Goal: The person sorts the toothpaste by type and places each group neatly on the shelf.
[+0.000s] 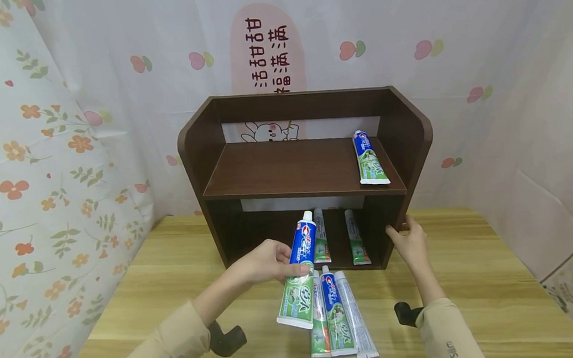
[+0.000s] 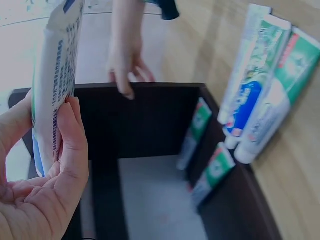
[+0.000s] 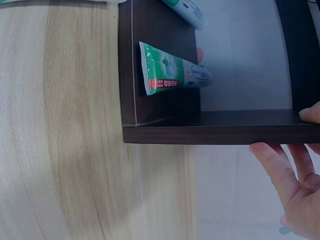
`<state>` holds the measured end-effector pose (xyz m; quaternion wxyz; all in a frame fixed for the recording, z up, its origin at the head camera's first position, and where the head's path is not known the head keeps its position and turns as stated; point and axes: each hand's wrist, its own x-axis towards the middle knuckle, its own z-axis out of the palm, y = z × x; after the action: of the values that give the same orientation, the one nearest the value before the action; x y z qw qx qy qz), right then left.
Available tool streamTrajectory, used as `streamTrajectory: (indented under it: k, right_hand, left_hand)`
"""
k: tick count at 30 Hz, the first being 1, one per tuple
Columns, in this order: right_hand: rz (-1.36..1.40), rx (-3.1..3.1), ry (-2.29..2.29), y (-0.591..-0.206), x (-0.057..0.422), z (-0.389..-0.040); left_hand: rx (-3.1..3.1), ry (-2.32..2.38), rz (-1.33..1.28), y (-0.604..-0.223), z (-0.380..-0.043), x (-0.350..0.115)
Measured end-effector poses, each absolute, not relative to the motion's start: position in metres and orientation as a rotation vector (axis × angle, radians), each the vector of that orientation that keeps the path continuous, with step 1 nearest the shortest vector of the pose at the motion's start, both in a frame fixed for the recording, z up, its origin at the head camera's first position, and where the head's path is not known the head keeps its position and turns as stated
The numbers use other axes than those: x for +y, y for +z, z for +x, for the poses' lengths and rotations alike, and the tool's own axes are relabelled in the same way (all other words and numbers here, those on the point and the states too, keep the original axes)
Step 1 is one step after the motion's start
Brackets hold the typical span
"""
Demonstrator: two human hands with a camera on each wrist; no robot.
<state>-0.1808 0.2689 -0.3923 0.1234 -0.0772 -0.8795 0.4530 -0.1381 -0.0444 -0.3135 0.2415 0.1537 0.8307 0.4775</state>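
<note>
My left hand (image 1: 268, 262) holds a blue and green toothpaste tube (image 1: 300, 297) between thumb and fingers, cap up, in front of a dark brown two-tier shelf (image 1: 276, 171). In the left wrist view the tube's printed white back (image 2: 56, 85) faces the camera. At the shelf's right side panel (image 3: 215, 135), my right hand (image 1: 410, 242) grips the edge, thumb on the inner face and fingers outside. One blue and green tube (image 1: 371, 159) lies on the upper tier at the right. Two green and silver tubes (image 1: 322, 237), (image 1: 356, 238) lie on the lower tier.
Three more tubes (image 1: 338, 317) lie side by side on the wooden table (image 1: 173, 275) before the shelf, one showing its silvery side. A patterned cloth (image 1: 124, 74) hangs behind the shelf, and a floral one (image 1: 33, 191) hangs at the left.
</note>
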Motion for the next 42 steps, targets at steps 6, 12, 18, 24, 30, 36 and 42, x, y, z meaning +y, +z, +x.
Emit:
streamTrajectory:
  k: [6,12,18,24,30,36,42]
  right_hand:
    - [-0.227,-2.573,1.325,-0.392,0.271,-0.181]
    - [-0.241,-2.555,1.321,-0.392,0.27,-0.182]
    - [-0.243,-2.546,1.298,-0.392,0.27,-0.183]
    - [-0.247,-2.563,1.259,-0.391,0.271,-0.183]
    - [-0.241,-2.574,1.232,-0.39,0.271,-0.183]
    - [-0.237,-2.583,1.258,-0.391,0.271,-0.182]
    - [-0.249,-2.585,1.267,-0.391,0.272,-0.182]
  left_hand:
    - [2.285,1.334,0.469,-0.293,-0.143,-0.042]
    - [2.307,1.352,0.463,-0.28,-0.153,-0.04]
    - [2.306,1.356,0.465,-0.268,-0.163,-0.038]
    - [2.339,1.327,0.468,-0.257,-0.174,-0.035]
    - [2.393,1.314,0.391,-0.248,-0.195,-0.029]
    - [2.434,1.366,0.282,-0.239,-0.214,-0.02]
    - [2.474,1.376,0.21,-0.233,-0.23,-0.013]
